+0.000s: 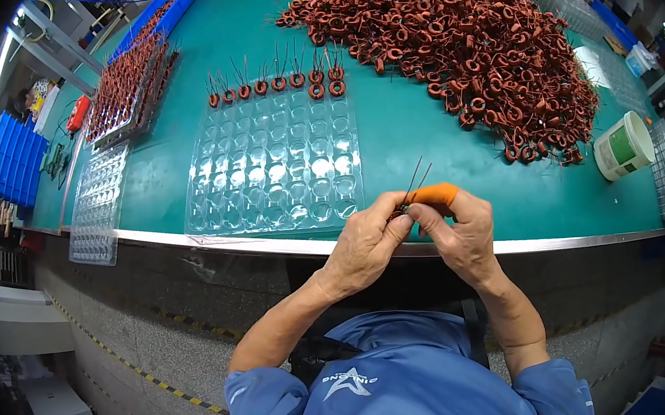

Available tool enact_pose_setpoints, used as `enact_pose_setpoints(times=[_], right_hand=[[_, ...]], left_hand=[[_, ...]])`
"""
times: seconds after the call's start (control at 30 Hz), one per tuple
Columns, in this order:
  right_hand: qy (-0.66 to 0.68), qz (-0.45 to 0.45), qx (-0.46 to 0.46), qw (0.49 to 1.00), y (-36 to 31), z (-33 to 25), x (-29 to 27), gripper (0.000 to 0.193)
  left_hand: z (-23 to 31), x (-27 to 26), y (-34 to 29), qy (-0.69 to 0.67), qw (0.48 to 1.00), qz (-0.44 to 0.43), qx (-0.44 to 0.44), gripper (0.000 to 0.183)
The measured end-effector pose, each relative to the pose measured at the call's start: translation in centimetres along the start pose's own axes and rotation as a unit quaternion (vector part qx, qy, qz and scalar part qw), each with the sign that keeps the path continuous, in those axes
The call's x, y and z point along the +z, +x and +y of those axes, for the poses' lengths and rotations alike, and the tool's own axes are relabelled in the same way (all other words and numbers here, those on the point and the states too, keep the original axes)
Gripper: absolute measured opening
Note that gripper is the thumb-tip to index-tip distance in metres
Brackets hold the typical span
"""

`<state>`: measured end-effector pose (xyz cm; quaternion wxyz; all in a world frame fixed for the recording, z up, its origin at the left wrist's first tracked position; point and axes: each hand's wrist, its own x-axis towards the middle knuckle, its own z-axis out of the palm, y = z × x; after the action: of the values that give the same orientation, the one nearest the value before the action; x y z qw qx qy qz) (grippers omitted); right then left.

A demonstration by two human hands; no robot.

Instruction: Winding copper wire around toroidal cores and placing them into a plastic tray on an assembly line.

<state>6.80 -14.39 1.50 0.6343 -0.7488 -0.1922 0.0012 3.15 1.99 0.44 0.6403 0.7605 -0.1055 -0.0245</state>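
Note:
Just over the table's front edge, my left hand (363, 243) and my right hand (464, 235) meet with fingertips pinched around one small copper-wound ring coil (396, 213). Its two thin wire leads (421, 174) stick up between the fingers; most of the ring is hidden. An orange finger cover (434, 194) sits on my right index finger. To the left of my hands lies a clear plastic tray (220, 189) with rows of round pockets. Several coils (279, 83) fill its far row, leads pointing away, and two more sit in the second row at the right.
A big heap of loose coils (462, 45) covers the far right of the green table (410, 129). At right stands a white-green tub (623, 146). Stacked filled trays (131, 91), a blue bin (163, 18) and another clear tray (98, 205) are at left.

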Motion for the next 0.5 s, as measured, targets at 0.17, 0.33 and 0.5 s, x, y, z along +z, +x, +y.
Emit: enact_pose_setpoints(times=[0.17,0.33,0.5], right_hand=[[-0.033,-0.001,-0.032,0.999,0.3,0.4,0.1,0.018],[0.071,0.034,0.0,0.997,-0.7,0.8,-0.8,0.028],[0.021,0.003,-0.016,1.0,-0.5,0.6,0.0,0.029]], left_hand=[[-1.2,0.1,-0.7,-0.032,0.999,0.011,-0.03,0.028],[-1.1,0.4,-1.1,-0.187,0.979,0.022,-0.082,0.027],[-0.5,0.3,-1.4,-0.158,0.985,0.038,-0.064,0.027]])
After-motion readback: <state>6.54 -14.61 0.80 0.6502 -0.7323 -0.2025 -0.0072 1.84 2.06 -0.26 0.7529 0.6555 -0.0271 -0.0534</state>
